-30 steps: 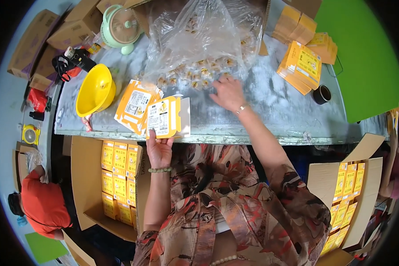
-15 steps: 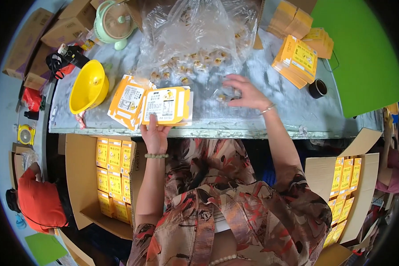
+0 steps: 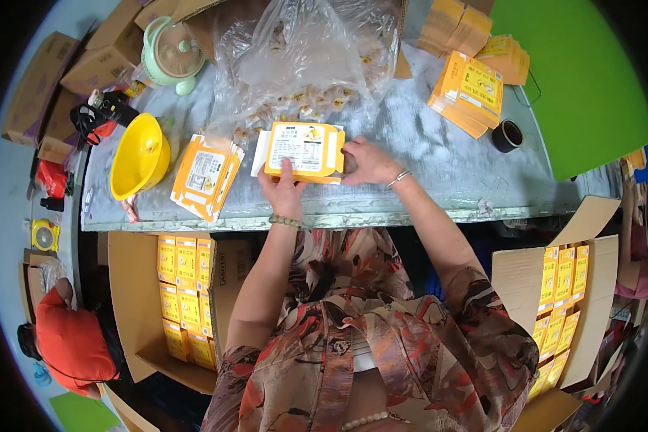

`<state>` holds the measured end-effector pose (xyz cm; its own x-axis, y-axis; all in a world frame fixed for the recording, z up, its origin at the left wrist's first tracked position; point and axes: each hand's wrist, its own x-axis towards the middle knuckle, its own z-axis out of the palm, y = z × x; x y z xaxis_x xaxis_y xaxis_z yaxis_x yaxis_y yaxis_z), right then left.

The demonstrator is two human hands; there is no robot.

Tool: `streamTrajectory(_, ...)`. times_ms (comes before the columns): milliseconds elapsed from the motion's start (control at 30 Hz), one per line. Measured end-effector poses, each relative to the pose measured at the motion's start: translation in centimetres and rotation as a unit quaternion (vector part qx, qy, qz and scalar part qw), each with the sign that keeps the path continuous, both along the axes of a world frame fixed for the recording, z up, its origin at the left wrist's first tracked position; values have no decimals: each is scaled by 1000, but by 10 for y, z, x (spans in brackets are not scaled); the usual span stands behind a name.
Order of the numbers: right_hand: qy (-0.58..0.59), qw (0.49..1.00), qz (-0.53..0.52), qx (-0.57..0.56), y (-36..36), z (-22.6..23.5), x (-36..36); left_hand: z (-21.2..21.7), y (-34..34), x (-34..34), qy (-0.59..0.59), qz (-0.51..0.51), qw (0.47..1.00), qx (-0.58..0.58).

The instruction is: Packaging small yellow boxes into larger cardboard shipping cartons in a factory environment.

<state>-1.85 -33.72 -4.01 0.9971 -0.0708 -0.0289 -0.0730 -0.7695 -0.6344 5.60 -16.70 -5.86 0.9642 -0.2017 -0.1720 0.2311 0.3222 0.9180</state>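
My left hand [image 3: 284, 193] grips a flat yellow-and-white carton [image 3: 300, 152] from its near edge, thumb on the printed face, fingers beneath. At the carton's open right end is my right hand [image 3: 371, 163], its fingers closed on small clear-wrapped packets, mostly hidden between hand and carton. Further left on the table lies a fanned stack of flat orange-and-white cartons [image 3: 207, 175]. Beyond the held carton, a large clear plastic bag [image 3: 281, 61] spills more small wrapped packets [image 3: 331, 97] toward me.
A yellow bowl [image 3: 141, 157] and a pale green kettle [image 3: 173, 54] stand left. Carton stacks [image 3: 468, 90] and a dark cup [image 3: 507, 136] are right. Open boxes of packed yellow cartons [image 3: 187, 288] [image 3: 558, 309] flank me below the table edge. A person in red [image 3: 72, 335] bends at far left.
My left hand has lifted the carton off the stack and moved it right. My right hand has come left and closed at its open end; the packets that lay under it are gone from the table.
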Motion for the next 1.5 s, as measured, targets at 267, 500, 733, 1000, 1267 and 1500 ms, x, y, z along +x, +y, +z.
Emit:
streamTrajectory(267, -63, 709, -20, 702, 37, 14, -10, 12, 10, -23, 84, -36, 977, -193)
streamTrajectory(500, -116, 855, 25, 505, 50, 87, -21, 46, 31, -56, 54, -107, 968, -219)
streamTrajectory(733, -81, 947, 110, 292, 26, 134, -41, 83, 113, -42, -335, -110, 901, 254)
streamTrajectory(1000, -336, 912, -49, 232, 81, 61, -52, 67, 119, -73, -157, -174, 972, 3)
streamTrajectory(1267, -97, 878, -64, 465, 142, 39, -86, 54, 137, -100, -84, -127, 988, 32)
streamTrajectory(1500, -93, 948, 19, 303, 131, 38, -89, 54, 148, -89, -106, -207, 957, 175)
